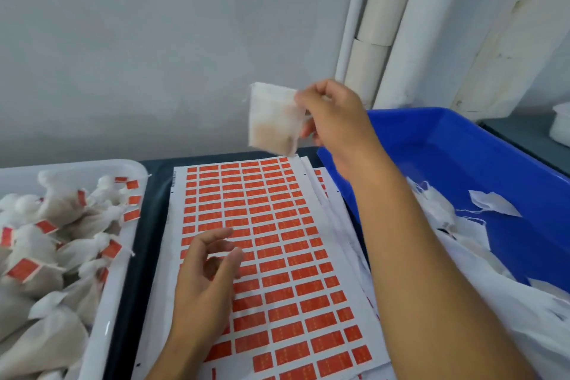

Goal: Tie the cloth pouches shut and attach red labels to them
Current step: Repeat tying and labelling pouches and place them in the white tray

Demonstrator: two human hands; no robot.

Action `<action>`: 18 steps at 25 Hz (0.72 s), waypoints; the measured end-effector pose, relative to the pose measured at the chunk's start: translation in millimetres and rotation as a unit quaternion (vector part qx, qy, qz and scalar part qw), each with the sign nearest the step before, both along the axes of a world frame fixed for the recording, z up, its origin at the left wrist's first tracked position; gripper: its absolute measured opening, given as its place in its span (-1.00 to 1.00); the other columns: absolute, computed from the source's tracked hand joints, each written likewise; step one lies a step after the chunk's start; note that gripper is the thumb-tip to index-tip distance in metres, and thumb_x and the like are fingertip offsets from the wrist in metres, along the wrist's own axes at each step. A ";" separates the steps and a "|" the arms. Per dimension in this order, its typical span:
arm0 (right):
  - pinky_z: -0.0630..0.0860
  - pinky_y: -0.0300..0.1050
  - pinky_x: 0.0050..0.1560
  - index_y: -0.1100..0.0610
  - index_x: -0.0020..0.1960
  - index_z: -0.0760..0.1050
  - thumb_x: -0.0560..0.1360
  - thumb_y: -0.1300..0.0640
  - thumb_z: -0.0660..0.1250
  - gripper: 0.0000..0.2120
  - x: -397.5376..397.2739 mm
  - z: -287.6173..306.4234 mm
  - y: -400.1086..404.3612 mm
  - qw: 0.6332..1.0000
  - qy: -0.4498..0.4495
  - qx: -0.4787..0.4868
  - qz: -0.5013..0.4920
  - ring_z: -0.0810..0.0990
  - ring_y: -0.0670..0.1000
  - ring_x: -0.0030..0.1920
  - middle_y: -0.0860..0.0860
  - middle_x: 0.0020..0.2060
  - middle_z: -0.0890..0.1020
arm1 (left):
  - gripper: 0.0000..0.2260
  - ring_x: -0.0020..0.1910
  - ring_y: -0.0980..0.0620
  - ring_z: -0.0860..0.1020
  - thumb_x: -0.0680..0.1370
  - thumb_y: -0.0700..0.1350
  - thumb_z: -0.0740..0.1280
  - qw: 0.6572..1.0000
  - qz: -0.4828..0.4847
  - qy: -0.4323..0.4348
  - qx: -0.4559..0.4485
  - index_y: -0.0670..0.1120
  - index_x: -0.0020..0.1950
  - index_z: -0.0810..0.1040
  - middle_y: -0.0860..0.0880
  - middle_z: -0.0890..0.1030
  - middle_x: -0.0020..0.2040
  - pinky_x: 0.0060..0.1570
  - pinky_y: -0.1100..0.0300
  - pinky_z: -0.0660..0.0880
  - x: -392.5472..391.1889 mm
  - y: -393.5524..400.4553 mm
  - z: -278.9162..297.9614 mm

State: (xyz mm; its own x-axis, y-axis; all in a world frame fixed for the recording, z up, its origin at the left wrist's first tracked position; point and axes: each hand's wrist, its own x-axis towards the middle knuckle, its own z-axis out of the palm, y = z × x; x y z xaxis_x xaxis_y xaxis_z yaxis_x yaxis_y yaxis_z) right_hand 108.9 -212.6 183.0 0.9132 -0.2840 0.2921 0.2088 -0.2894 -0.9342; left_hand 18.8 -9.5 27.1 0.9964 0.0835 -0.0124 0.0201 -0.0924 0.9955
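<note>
My right hand [334, 120] is raised above the far end of the table and pinches the edge of a white cloth pouch [273, 119], which hangs in the air, slightly blurred. Below it lies a white sheet of red labels [277, 256] in rows. My left hand [206, 274] hovers over the sheet's left part with its fingers loosely curled and nothing in them. A white tray [123, 256] at the left holds several tied pouches with red labels [46, 256] on them.
A blue bin [462, 151] at the right holds several loose white pouches [447, 219]. More label sheets lie under the top one. A grey wall stands behind the dark table, with white rolls and pipes at the back right.
</note>
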 end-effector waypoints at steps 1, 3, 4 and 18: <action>0.45 -0.26 -0.41 0.04 -0.07 0.55 0.56 0.00 0.36 -0.88 -11.4 -9.8 15.1 0.999 0.012 0.025 0.047 0.58 -0.12 -0.41 0.00 -0.26 0.67 | -0.85 -0.03 0.22 0.66 0.55 0.20 0.35 1.000 0.001 -0.008 -0.018 0.31 0.11 0.51 0.28 0.63 0.02 -0.33 0.41 0.56 -1.1 1.6 3.7; 0.45 -0.31 -0.41 0.05 -0.07 0.55 0.59 0.01 0.35 -0.87 -32.8 -36.2 39.4 0.991 0.035 0.054 0.121 0.54 -0.11 -0.42 0.00 -0.37 0.61 | -0.70 0.05 0.23 0.66 0.53 0.38 0.23 0.998 -0.001 -0.031 -0.055 0.32 0.18 0.49 0.29 0.63 0.10 -0.20 0.42 0.58 -2.4 4.3 8.3; 0.45 -0.33 -0.39 0.04 -0.06 0.54 0.61 0.01 0.34 -0.87 -42.2 -50.4 48.5 0.987 0.050 0.057 0.144 0.53 -0.12 -0.42 -0.03 -0.39 0.59 | -0.61 0.09 0.22 0.65 0.51 0.41 0.17 0.996 -0.001 -0.039 -0.078 0.30 0.25 0.47 0.28 0.63 0.13 -0.14 0.42 0.58 -2.2 5.2 8.7; 0.48 -0.48 0.05 -0.39 0.19 0.41 0.51 -0.30 0.27 -0.74 -87.3 -137.5 57.2 0.969 0.057 -0.203 0.126 0.47 -0.33 0.25 -0.46 0.18 0.51 | -0.76 -0.08 0.12 0.69 0.49 0.21 0.37 0.999 -0.008 -0.047 0.013 0.10 0.01 0.65 0.17 0.69 -0.12 -0.24 0.34 0.60 -1.3 4.9 0.8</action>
State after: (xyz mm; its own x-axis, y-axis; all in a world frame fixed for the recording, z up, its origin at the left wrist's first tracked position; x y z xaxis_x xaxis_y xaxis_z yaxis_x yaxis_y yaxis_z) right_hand 21.6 -155.4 45.5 0.9714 0.0701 0.2270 0.2237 -0.5915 -0.7746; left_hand 17.5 -4.6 27.9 0.9943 0.0659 0.0833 -0.0751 -0.1186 0.9901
